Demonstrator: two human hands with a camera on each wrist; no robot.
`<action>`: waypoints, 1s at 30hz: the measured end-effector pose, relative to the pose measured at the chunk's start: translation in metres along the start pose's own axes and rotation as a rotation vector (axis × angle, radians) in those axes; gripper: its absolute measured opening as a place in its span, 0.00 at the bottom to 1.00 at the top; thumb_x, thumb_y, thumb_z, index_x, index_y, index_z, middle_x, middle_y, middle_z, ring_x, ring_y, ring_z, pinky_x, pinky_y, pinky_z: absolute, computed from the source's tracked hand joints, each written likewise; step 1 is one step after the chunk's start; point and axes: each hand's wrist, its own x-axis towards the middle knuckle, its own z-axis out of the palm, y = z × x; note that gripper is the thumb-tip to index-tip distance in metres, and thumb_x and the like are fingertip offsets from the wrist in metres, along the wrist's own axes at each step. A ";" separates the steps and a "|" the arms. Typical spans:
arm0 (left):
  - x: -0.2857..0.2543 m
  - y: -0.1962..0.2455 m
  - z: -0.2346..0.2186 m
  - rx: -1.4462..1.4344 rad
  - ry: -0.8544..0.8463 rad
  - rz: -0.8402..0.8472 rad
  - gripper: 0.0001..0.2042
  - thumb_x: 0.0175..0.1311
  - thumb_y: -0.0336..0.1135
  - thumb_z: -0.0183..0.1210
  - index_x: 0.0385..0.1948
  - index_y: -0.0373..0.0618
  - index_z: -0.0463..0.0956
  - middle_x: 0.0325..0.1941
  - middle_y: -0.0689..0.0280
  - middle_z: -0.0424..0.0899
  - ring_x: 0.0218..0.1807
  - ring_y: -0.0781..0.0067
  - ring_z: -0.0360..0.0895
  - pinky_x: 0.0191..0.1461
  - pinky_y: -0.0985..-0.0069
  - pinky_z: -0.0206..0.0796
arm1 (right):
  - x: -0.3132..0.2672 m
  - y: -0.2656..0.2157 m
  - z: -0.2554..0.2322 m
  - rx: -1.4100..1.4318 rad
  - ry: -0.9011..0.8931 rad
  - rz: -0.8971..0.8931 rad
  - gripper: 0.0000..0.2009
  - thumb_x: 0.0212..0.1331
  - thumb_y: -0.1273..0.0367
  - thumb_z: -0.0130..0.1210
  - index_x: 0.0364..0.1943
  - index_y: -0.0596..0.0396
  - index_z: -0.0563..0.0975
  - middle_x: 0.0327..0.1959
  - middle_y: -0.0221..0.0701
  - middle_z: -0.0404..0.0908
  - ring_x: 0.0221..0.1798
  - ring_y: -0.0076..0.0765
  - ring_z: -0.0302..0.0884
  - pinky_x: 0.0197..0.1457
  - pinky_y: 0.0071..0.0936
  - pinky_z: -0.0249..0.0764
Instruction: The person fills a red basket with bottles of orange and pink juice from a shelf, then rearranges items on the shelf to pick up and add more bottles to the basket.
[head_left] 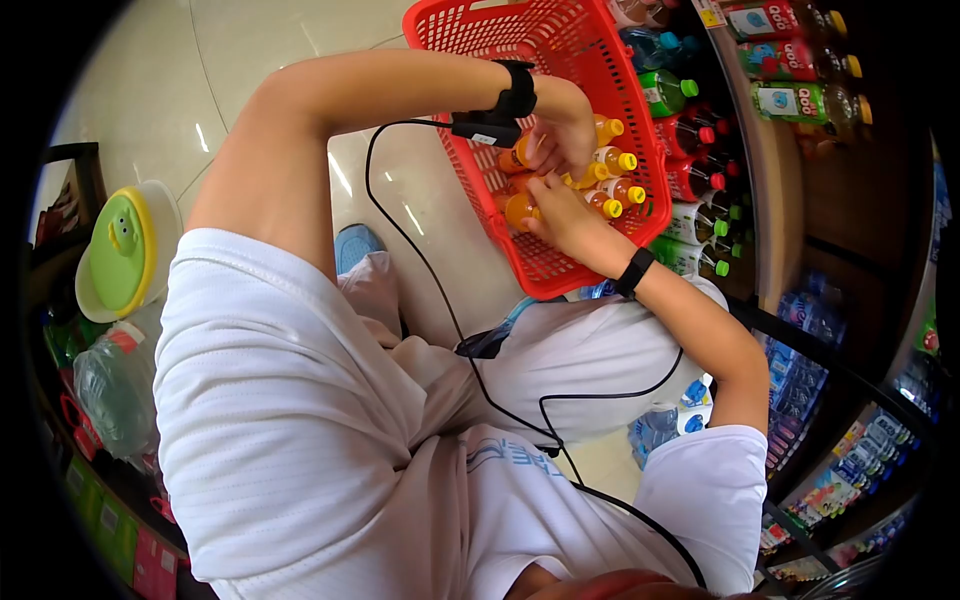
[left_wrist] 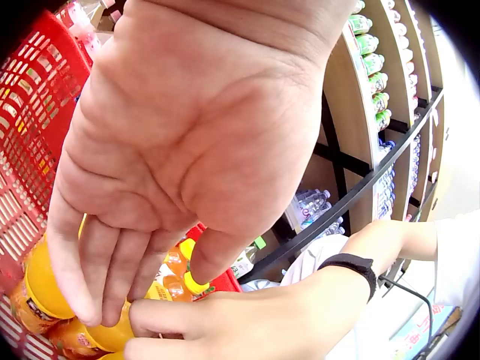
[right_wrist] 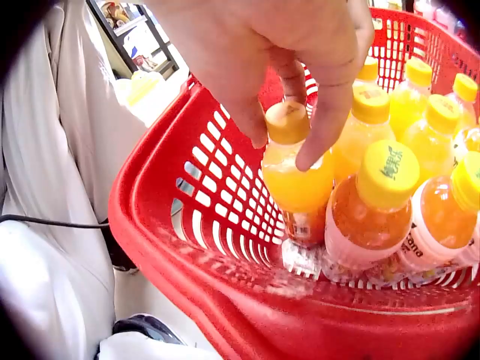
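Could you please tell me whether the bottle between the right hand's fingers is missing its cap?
No, a yellow cap sits on the bottle that the right hand holds.

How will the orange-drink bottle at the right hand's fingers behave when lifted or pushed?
The bottle is probably heavy for its size: orange liquid fills most of it. Clear walls suggest plastic, so it may flex slightly. Tall and narrow, it could tip away from the neighbouring bottle.
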 end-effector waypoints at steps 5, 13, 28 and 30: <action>0.002 -0.004 -0.007 -0.047 0.026 0.004 0.25 0.72 0.51 0.48 0.53 0.36 0.77 0.50 0.60 0.84 0.50 0.68 0.81 0.48 0.70 0.78 | 0.006 0.011 -0.001 -0.104 -0.086 -0.031 0.23 0.57 0.63 0.64 0.54 0.59 0.72 0.50 0.51 0.75 0.51 0.59 0.76 0.55 0.46 0.74; -0.012 0.039 -0.042 -0.580 0.170 0.361 0.24 0.78 0.48 0.38 0.55 0.36 0.74 0.52 0.57 0.83 0.47 0.64 0.83 0.51 0.71 0.75 | -0.010 0.031 -0.153 0.426 -0.299 0.265 0.12 0.62 0.71 0.50 0.47 0.60 0.79 0.30 0.32 0.82 0.32 0.28 0.80 0.37 0.28 0.77; 0.013 0.192 -0.102 -1.025 0.535 0.767 0.25 0.77 0.52 0.40 0.59 0.40 0.69 0.60 0.56 0.79 0.57 0.62 0.79 0.60 0.70 0.67 | -0.149 0.250 -0.345 0.295 1.296 0.535 0.21 0.57 0.66 0.63 0.54 0.60 0.76 0.46 0.36 0.82 0.47 0.31 0.78 0.49 0.27 0.74; 0.022 0.193 -0.101 -1.029 0.514 0.760 0.24 0.77 0.51 0.40 0.59 0.41 0.69 0.60 0.57 0.79 0.57 0.64 0.79 0.59 0.70 0.67 | -0.146 0.276 -0.358 0.289 1.341 0.462 0.24 0.55 0.63 0.66 0.55 0.60 0.76 0.50 0.39 0.81 0.51 0.36 0.79 0.54 0.30 0.74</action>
